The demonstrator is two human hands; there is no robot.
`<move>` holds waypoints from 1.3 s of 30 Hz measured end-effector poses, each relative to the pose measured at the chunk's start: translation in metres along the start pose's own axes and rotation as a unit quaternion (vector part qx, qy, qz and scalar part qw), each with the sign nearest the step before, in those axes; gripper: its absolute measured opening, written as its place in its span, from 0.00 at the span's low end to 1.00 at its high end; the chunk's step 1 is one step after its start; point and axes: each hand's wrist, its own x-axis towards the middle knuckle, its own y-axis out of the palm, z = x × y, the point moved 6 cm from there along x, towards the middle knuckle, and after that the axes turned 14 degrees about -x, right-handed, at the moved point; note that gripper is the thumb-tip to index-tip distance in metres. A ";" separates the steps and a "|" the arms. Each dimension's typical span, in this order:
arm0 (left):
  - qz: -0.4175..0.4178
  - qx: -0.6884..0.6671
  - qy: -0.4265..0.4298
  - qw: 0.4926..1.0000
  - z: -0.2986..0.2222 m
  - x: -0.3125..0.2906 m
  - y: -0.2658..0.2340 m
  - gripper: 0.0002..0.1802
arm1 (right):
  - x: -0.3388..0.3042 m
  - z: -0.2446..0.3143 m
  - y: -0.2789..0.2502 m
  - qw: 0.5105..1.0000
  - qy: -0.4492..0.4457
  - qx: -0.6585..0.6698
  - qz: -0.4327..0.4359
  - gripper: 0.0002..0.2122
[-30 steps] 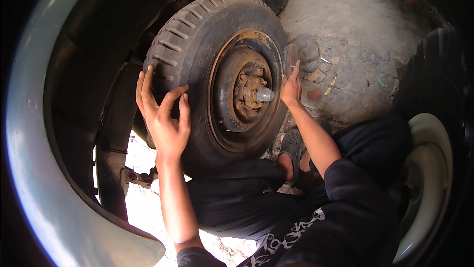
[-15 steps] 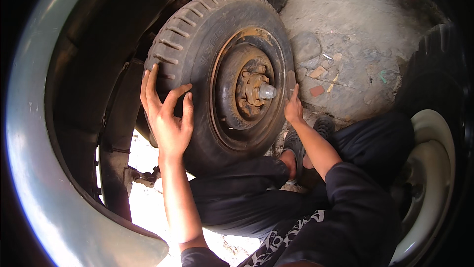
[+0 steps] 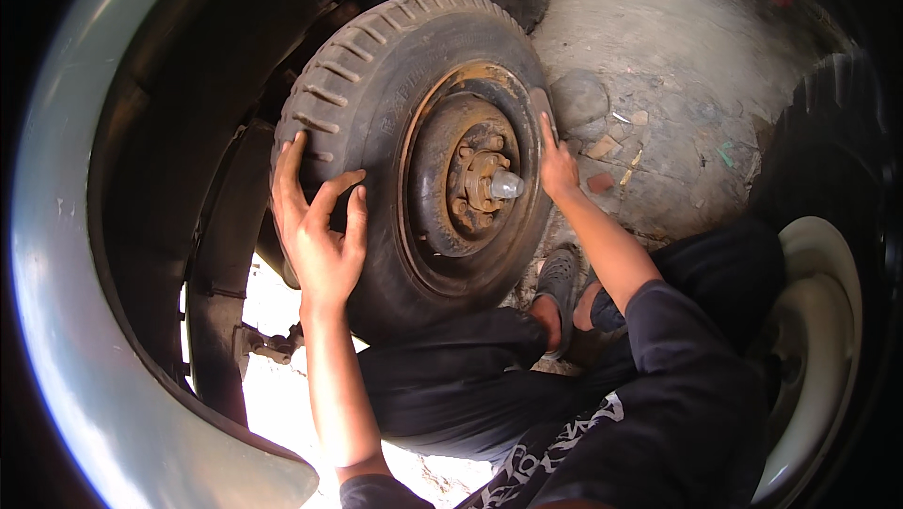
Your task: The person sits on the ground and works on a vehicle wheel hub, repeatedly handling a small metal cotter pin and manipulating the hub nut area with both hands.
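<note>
One tyred wheel (image 3: 433, 166), upright, slightly toward 11 o'clock from the centre of the view, black rubber with deeply grooved tread; its rim (image 3: 466, 74) dark and rust-stained; its hub (image 3: 480, 180) rusty, ringed with bolts, fitted with a pale grey cap (image 3: 507, 185); one left hand (image 3: 320, 236), at 8 o'clock from the hub, open, fingers spread and curved at the tread and sidewall, gripping nothing; one right hand (image 3: 559, 170), at 3 o'clock from the hub, closed on a brown flat-ended implement (image 3: 539, 103), kind unclear, index finger laid along it, its visible end toward 1 o'clock from the hub and beside the tyre's edge; contact with the rubber cannot be told; one pale blue-grey fender (image 3: 47, 255), curving from 7 to 11 o'clock of the view; one dark grey shoe (image 3: 557, 288), at 5 o'clock from the hub; one reddish fragment (image 3: 600, 182), on the rough ground (image 3: 658, 20) at 3 o'clock from the hub; one second wheel (image 3: 818, 321), cream-rimmed, between 3 and 4 o'clock of the view.
</note>
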 end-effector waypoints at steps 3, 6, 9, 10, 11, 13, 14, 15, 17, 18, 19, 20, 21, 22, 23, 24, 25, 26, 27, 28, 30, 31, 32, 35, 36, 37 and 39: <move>0.004 0.014 -0.005 1.000 0.002 -0.002 -0.005 0.09 | -0.034 -0.022 0.024 0.993 -0.004 -0.022 0.118 0.45; 0.002 -0.007 -0.013 1.000 0.000 0.000 -0.001 0.09 | -0.038 -0.031 0.041 0.997 0.020 0.010 0.076 0.44; 0.002 0.007 -0.011 1.000 0.001 -0.004 -0.003 0.08 | -0.039 0.005 0.010 0.993 -0.019 0.107 -0.035 0.41; 0.005 0.016 -0.009 1.000 0.000 -0.005 -0.004 0.08 | -0.037 0.019 -0.009 0.990 -0.042 0.120 -0.065 0.39; 0.005 0.011 -0.009 1.000 0.000 -0.004 -0.004 0.08 | -0.032 0.030 -0.023 0.990 -0.051 0.111 -0.068 0.39; 0.005 0.003 -0.009 1.000 0.000 -0.004 -0.006 0.09 | -0.020 0.050 -0.047 0.990 -0.072 0.094 -0.073 0.39; 0.005 0.002 -0.011 1.000 0.000 -0.004 -0.005 0.09 | -0.012 0.055 -0.049 0.997 -0.050 0.051 -0.033 0.40; 0.005 0.002 -0.012 1.000 0.000 -0.003 -0.005 0.09 | -0.008 0.051 -0.045 0.997 -0.025 0.061 -0.029 0.40; 0.007 0.000 -0.010 1.000 0.000 -0.002 -0.003 0.09 | -0.004 0.038 -0.028 0.996 0.027 0.078 -0.020 0.41; 0.009 0.000 -0.007 1.000 0.000 -0.001 -0.001 0.09 | -0.007 0.028 -0.016 0.996 0.050 0.079 0.007 0.44; 0.010 0.003 -0.005 1.000 -0.001 0.000 -0.003 0.09 | -0.014 0.020 0.001 0.996 0.041 0.080 0.012 0.45; 0.008 0.004 -0.005 1.000 -0.001 0.000 -0.001 0.08 | -0.023 0.005 0.021 0.996 0.034 0.077 0.014 0.46; 0.010 0.003 -0.006 1.000 -0.001 0.000 0.000 0.08 | -0.034 -0.009 0.037 0.997 0.029 0.074 0.017 0.47; 0.013 0.007 -0.007 1.000 -0.002 0.000 -0.002 0.08 | -0.049 -0.017 0.055 0.994 0.027 0.090 0.054 0.48; 0.015 0.011 -0.007 1.000 -0.002 0.000 -0.004 0.08 | -0.064 -0.021 0.069 0.990 0.025 0.106 0.090 0.49; 0.013 0.012 -0.010 1.000 0.000 -0.001 -0.004 0.08 | -0.076 -0.022 0.079 0.988 0.035 0.091 0.116 0.51; 0.013 0.015 -0.015 1.000 0.002 -0.003 -0.005 0.09 | -0.089 -0.017 0.090 0.986 0.044 0.077 0.144 0.53; 0.013 0.012 -0.016 1.000 0.001 -0.002 -0.004 0.09 | -0.098 -0.014 0.104 0.983 0.070 0.101 0.137 0.55; 0.016 0.010 -0.011 1.000 -0.001 0.000 0.000 0.09 | -0.103 -0.008 0.114 0.979 0.094 0.124 0.131 0.58; 0.019 0.017 -0.012 1.000 -0.001 -0.001 -0.001 0.09 | -0.113 0.005 0.116 0.964 0.112 0.167 0.177 0.59; 0.022 0.021 -0.015 0.999 0.000 -0.004 -0.002 0.09 | -0.137 0.023 0.113 0.926 0.165 0.244 0.235 0.61; 0.021 0.022 -0.015 0.999 -0.002 -0.002 -0.004 0.09 | -0.150 0.030 0.111 0.905 0.192 0.284 0.250 0.61; 0.022 0.017 -0.014 1.000 -0.002 -0.001 -0.002 0.09 | -0.162 0.029 0.119 0.885 0.225 0.309 0.264 0.60; 0.018 0.017 -0.003 1.000 -0.002 0.000 0.000 0.09 | -0.204 0.048 0.136 0.832 0.303 0.372 0.278 0.60; 0.020 0.017 -0.003 1.000 -0.001 -0.001 0.001 0.09 | -0.222 0.058 0.139 0.820 0.316 0.381 0.288 0.60; 0.021 0.022 -0.004 1.000 0.000 -0.003 -0.001 0.09 | -0.239 0.071 0.134 0.808 0.325 0.388 0.300 0.61; 0.022 0.025 -0.006 0.999 0.000 -0.004 -0.002 0.09 | -0.252 0.078 0.126 0.792 0.340 0.398 0.314 0.61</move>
